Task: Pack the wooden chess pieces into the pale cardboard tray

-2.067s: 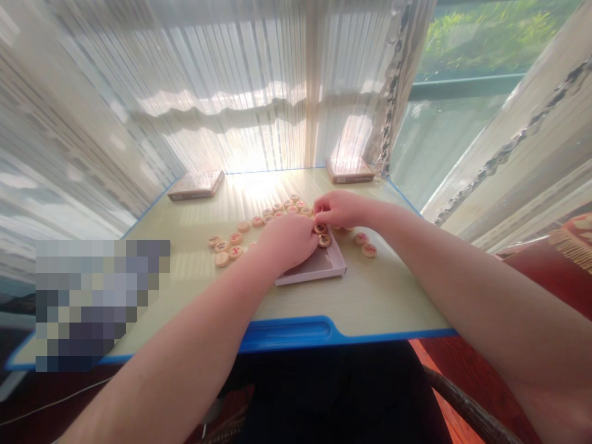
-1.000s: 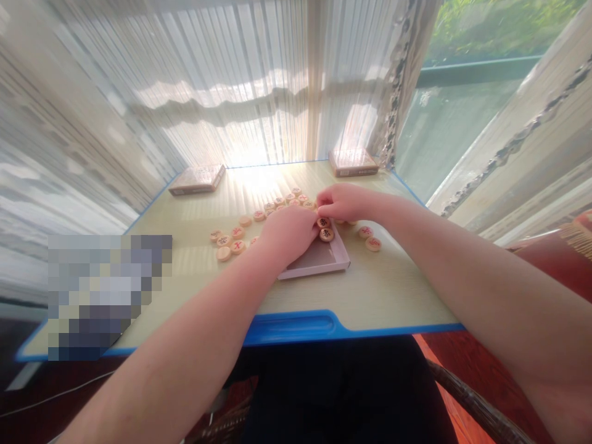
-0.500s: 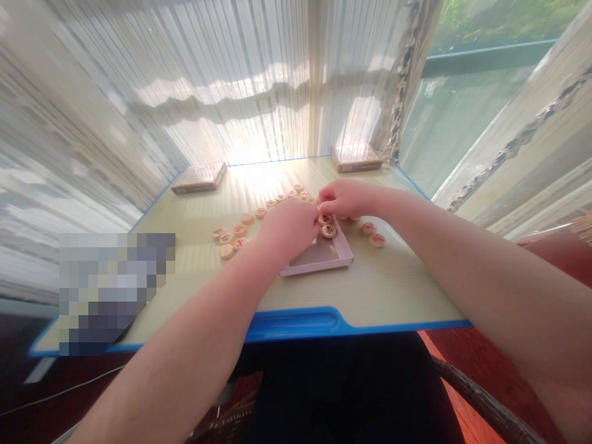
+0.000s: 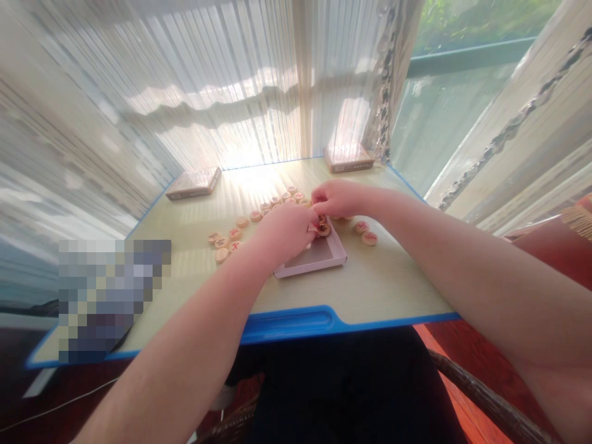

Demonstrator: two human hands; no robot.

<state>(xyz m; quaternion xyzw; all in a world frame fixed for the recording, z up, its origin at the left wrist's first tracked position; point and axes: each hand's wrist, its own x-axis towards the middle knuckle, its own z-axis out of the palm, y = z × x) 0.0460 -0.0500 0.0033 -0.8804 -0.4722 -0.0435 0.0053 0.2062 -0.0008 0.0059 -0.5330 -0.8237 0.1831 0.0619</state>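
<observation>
Our left hand (image 4: 289, 228) covers the rear left of the shallow open box (image 4: 312, 267), so we cannot make out everything inside. Its fingertips meet the dark-marked pieces (image 4: 324, 229) at the box's right side, but we cannot tell whether it grips one. Our right hand (image 4: 337, 197) is curled narrow just beside them, its fingertips partly hidden; we cannot tell what it holds. A pixelated patch (image 4: 115, 296) masks whatever lies on the left of the table (image 4: 393, 290). Two closed boxes sit at the far corners, the left one (image 4: 193, 184) and the right one (image 4: 348, 159), contents unseen. The round, pale wooden pieces carry red or dark characters; loose pieces (image 4: 235, 234) spread left of and behind the open box, and two red-marked pieces (image 4: 369, 238) lie to its right.
</observation>
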